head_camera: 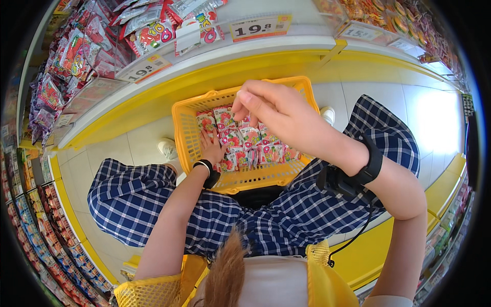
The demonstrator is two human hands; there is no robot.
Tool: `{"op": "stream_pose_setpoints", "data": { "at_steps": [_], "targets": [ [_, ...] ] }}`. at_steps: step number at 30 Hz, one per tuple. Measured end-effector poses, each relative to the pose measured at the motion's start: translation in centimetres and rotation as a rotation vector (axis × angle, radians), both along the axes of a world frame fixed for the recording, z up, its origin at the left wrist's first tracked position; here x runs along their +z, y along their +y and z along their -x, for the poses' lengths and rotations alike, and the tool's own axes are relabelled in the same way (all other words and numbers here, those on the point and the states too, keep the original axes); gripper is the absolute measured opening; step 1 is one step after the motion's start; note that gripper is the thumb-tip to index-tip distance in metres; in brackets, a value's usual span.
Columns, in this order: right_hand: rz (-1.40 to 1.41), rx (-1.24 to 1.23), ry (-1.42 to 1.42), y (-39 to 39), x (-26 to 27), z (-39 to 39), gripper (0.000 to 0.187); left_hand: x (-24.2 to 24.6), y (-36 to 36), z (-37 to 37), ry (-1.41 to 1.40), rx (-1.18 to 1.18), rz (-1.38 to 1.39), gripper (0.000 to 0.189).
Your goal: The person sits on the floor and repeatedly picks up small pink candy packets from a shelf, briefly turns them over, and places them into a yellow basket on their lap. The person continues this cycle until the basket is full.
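A yellow plastic shopping basket [234, 184] stands on the floor between my knees. Small red, pink and white candy packets [251, 137] are packed in rows inside it. My left hand [213, 149] reaches into the basket's left side, fingers spread, resting against the packets there. Above the basket's right half hangs my right hand [272, 109], raised well over the packets. Its fingers are loosely curled and no packet shows in them. This hand hides some packets and part of the basket's far right side.
A white shelf with a yellow lower panel [215, 76] runs just beyond the basket. Clear bins on it hold piled candy packets [149, 34] behind price tags [261, 27]. Stocked shelves [57, 230] line the left. A black device [339, 182] with a cable hangs at my right wrist.
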State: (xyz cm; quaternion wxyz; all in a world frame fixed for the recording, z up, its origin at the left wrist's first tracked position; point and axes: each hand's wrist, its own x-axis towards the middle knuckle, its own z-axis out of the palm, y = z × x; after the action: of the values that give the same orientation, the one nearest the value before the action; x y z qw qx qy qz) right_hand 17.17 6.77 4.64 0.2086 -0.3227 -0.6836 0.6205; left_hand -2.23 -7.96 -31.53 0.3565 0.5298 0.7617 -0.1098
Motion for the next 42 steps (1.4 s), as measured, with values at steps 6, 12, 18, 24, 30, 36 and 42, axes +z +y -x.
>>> {"op": "stream_pose_setpoints", "data": {
  "at_steps": [6,12,18,24,30,36,42],
  "targets": [
    [-0.079,0.011,-0.021,1.2,0.1,0.6,0.032,4.2,0.9,-0.7,0.182,-0.052,-0.28,0.072],
    [-0.089,-0.032,0.054,1.3,2.1,0.4,0.028,20.2,8.2,1.7,0.128,-0.465,-0.536,0.026],
    [-0.156,-0.087,0.101,2.5,3.3,0.1,0.023,35.7,11.8,3.8,-0.14,-0.393,-0.824,0.01],
    [-0.198,-0.126,0.086,3.7,3.2,-0.1,0.022,39.9,16.3,8.2,-0.249,-0.244,-1.175,0.015],
    [-0.174,-0.109,0.068,3.6,2.9,0.6,0.017,38.5,19.4,12.9,0.151,-0.239,-1.25,0.032],
    [-0.165,-0.106,0.051,3.1,3.3,0.8,0.016,36.6,21.0,13.1,0.385,-0.181,-1.252,0.037],
    [-0.163,-0.093,0.029,2.9,3.6,0.7,0.015,37.1,21.1,13.9,0.448,-0.164,-1.322,0.021]
  ]
}}
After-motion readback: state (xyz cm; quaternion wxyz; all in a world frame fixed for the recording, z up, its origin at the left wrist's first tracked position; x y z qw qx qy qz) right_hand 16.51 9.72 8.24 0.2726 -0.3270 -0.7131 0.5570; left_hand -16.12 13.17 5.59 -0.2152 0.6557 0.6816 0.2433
